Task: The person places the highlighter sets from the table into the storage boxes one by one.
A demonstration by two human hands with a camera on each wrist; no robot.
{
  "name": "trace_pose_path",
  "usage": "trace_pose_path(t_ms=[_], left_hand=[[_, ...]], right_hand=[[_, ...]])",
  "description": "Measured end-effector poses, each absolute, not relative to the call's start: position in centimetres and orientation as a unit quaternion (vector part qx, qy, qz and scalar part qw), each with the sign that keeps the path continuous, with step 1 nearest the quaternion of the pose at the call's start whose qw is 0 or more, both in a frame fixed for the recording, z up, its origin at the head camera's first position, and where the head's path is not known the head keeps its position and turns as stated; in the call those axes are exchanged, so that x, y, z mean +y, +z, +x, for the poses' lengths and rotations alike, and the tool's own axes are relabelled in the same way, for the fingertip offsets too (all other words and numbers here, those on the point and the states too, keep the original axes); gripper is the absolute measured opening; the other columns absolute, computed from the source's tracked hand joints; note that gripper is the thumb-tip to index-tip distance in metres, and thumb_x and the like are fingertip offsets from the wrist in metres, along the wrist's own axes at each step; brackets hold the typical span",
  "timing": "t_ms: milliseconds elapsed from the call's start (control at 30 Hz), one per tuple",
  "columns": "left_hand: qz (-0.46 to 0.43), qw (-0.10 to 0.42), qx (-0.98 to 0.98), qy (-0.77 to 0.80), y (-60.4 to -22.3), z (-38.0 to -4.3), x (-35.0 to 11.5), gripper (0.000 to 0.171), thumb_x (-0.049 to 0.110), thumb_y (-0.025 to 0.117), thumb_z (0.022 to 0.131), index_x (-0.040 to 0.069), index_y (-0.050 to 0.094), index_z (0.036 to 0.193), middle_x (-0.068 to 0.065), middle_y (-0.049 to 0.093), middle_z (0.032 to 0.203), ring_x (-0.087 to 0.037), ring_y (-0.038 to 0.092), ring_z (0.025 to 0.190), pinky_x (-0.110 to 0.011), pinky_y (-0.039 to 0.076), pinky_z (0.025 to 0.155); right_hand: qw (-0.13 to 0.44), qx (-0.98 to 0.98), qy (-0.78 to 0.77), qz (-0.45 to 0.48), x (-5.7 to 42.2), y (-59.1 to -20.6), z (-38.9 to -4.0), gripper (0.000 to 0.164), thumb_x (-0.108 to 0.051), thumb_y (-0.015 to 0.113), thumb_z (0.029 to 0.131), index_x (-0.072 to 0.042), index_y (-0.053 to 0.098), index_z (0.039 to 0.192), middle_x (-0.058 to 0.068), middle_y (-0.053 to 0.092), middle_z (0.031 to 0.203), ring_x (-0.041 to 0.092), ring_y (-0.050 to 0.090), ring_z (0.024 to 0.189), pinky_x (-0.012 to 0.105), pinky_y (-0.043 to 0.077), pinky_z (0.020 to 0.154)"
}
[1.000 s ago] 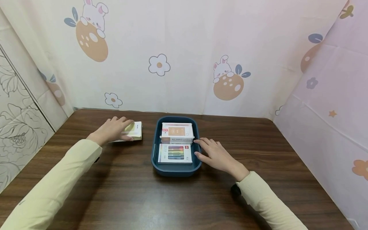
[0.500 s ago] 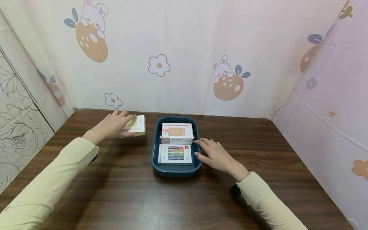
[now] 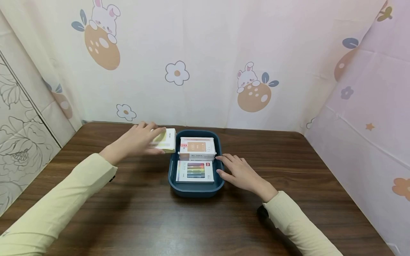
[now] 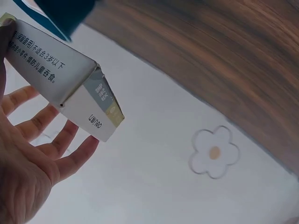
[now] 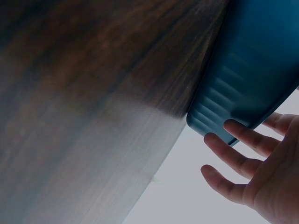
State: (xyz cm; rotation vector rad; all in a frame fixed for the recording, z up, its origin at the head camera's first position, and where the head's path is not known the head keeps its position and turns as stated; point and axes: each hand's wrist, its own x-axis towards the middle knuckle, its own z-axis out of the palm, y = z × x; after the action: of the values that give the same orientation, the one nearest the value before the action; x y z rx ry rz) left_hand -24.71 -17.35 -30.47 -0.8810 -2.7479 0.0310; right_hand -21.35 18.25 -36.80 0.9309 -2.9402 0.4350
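My left hand (image 3: pixel 136 140) grips a small white and yellow-green cardboard box (image 3: pixel 171 139) between thumb and fingers, off the table beside the left rim of a dark blue plastic bin (image 3: pixel 195 189). Printed sides of this box (image 4: pixel 51 65) show in the left wrist view. Inside the bin, a white and orange box (image 3: pixel 197 146) lies at the back. In front of it is a white box with rainbow-coloured sticks on its face (image 3: pixel 194 171). My right hand (image 3: pixel 241 172) rests its fingertips at the bin's right rim, fingers spread; in the right wrist view they lie along the bin's outer wall (image 5: pixel 233 88).
The bin stands on a dark wooden table (image 3: pixel 179 224). Behind it hangs a pale curtain (image 3: pixel 211 99) with rabbit and flower prints, close along the table's back edge. More patterned cloth hangs at both sides.
My left hand has lifted the white and yellow-green box from the table and carried it right to the bin's left rim. The right hand and the bin have stayed in place.
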Motion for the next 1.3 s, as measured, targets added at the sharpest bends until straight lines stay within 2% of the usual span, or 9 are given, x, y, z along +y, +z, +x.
trace_pose_path(t_ms=[233,600,900,1133,1300], left_hand=[[-0.338,0.137,-0.931,0.022,-30.6,-24.1,-15.2,0.075,0.063,0.060,0.074,0.015,0.047,0.130,-0.012,0.055,0.113,-0.035,0.052,0.101,-0.049,0.045,0.079],[-0.359,0.125,-0.924,0.041,-31.1,-23.4,-11.8,0.073,0.064,0.056,0.077,0.017,0.045,0.131,-0.010,0.054,0.114,-0.029,0.051,0.093,-0.042,0.046,0.075],[-0.372,0.123,-0.918,0.063,-31.3,-22.8,-8.9,0.075,0.068,0.051,0.077,0.018,0.043,0.133,-0.010,0.054,0.117,-0.027,0.051,0.093,-0.040,0.048,0.075],[-0.387,0.142,-0.908,0.074,-31.4,-22.5,-7.2,0.074,0.070,0.050,0.076,0.018,0.046,0.128,-0.011,0.057,0.114,-0.026,0.054,0.089,-0.038,0.050,0.071],[-0.390,0.135,-0.909,0.064,-31.8,-22.5,-6.3,0.072,0.069,0.051,0.076,0.018,0.046,0.127,-0.011,0.057,0.115,-0.027,0.054,0.090,-0.039,0.051,0.073]], right_hand=[[0.013,-0.944,0.139,0.300,18.2,-36.8,-21.4,0.055,-0.051,0.039,0.093,-0.017,0.041,0.137,0.007,0.043,0.138,0.025,0.042,0.124,0.051,0.034,0.097],[0.012,-0.944,0.140,0.300,18.2,-36.9,-21.4,0.054,-0.049,0.040,0.093,-0.017,0.041,0.136,0.007,0.043,0.138,0.026,0.042,0.124,0.051,0.034,0.097],[0.010,-0.944,0.139,0.299,18.2,-36.7,-21.3,0.054,-0.050,0.039,0.093,-0.018,0.040,0.137,0.007,0.042,0.138,0.025,0.042,0.124,0.051,0.035,0.097],[0.006,-0.944,0.144,0.297,18.2,-36.7,-21.3,0.053,-0.048,0.040,0.093,-0.017,0.040,0.137,0.007,0.042,0.139,0.026,0.041,0.124,0.052,0.034,0.098],[0.008,-0.944,0.141,0.300,18.2,-36.7,-21.3,0.055,-0.049,0.039,0.094,-0.016,0.039,0.138,0.007,0.042,0.138,0.026,0.042,0.124,0.051,0.034,0.097]])
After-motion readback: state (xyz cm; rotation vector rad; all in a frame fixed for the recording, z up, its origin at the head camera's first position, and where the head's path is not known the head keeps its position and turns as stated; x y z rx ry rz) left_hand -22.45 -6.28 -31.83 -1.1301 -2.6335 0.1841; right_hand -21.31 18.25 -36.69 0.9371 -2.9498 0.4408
